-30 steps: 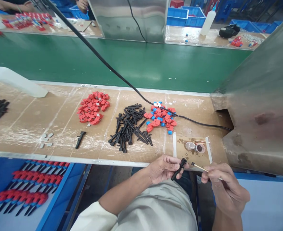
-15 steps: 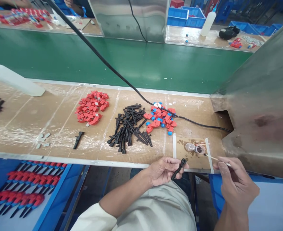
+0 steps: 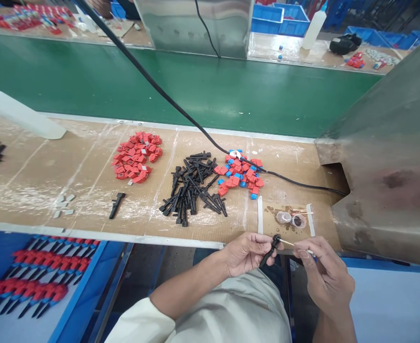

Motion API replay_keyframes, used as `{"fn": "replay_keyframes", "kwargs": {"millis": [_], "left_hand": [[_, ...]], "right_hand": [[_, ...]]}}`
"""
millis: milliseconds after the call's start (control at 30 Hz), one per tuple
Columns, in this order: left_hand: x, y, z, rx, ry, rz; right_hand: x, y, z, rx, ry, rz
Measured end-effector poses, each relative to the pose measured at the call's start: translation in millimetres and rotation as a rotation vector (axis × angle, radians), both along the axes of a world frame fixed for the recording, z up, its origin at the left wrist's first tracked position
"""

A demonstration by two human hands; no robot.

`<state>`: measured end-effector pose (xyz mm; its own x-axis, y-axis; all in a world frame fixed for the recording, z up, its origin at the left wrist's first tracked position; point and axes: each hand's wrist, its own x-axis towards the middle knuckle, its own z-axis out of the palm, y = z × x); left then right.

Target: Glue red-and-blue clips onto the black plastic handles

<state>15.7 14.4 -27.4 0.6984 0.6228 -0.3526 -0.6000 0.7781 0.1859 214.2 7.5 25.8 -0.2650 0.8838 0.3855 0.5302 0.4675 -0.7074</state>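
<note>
My left hand (image 3: 249, 253) is closed around a black plastic toy gun part (image 3: 270, 251), held at a tilt past the table's front edge. Between thumb and fingers, my right hand (image 3: 326, 274) pinches a cotton swab (image 3: 287, 243). The swab's far tip is at the upper end of the black part and seems to touch it. Just beyond the hands, a small open cup of dark liquid (image 3: 298, 221) stands beside its clear lid (image 3: 283, 217) on a stained, taped card (image 3: 270, 224).
Piles of black parts (image 3: 191, 188), red-and-blue pieces (image 3: 241, 176) and red pieces (image 3: 136, 157) lie on the table. A single black part (image 3: 117, 206) lies near small grey tiles (image 3: 64, 205). A cable (image 3: 174, 105) crosses above. A metal housing (image 3: 392, 181) stands at right; a blue bin (image 3: 84, 290) sits lower left.
My right hand has moved left, bringing the swab from beside the dark liquid cup to the black part. My left hand keeps its hold and has barely shifted.
</note>
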Motion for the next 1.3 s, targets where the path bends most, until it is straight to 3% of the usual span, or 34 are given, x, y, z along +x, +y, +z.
{"fn": "replay_keyframes", "kwargs": {"millis": [100,167,267,367,467,600,667,800,867,933,1000,1067,1167,1300], "left_hand": [[-4,-2,-1.5,-0.013,0.005,-0.006],[-7,-3,-3.5,-0.024,0.007,-0.001],[-11,-4,-5.7,-0.035,0.003,0.001],[-11,-4,-5.9,-0.04,-0.005,0.0],[-12,-6,-4.7,-0.036,-0.003,0.017],[-21,-11,-3.8,-0.017,0.013,0.065],[-28,-11,-4.8,-0.012,0.023,0.118],[-46,-6,-5.9,-0.016,0.052,0.221],[-51,-8,-3.0,-0.014,0.058,0.251],[-56,-16,0.7,-0.009,0.053,0.259],[-63,-25,0.8,-0.017,0.054,0.238],[-73,-28,-4.1,-0.061,0.131,0.285],[-80,-25,-13.1,-0.087,0.164,0.205],[-78,-25,-12.6,-0.04,0.099,0.231]], "right_hand": [[5,-3,0.0,-0.015,0.155,-0.055],[11,-2,-1.2,0.018,0.228,-0.203],[19,8,-7.9,0.066,0.073,-0.401],[21,24,-20.1,0.074,-0.121,-0.348],[21,29,-26.5,0.047,-0.142,-0.342],[15,18,-9.3,0.049,0.001,-0.5],[3,17,1.6,0.106,0.047,-0.496],[-49,43,1.0,0.084,-0.198,-0.113],[-83,58,-6.4,0.006,-0.436,-0.185],[-112,69,-12.6,-0.222,-0.68,-0.283],[-131,78,-16.7,-0.279,-0.731,-0.344],[-139,85,-18.9,-0.31,-0.751,-0.391],[-139,86,-17.1,-0.336,-0.752,-0.418],[-135,63,-10.2,-0.389,-0.738,-0.364]]}}
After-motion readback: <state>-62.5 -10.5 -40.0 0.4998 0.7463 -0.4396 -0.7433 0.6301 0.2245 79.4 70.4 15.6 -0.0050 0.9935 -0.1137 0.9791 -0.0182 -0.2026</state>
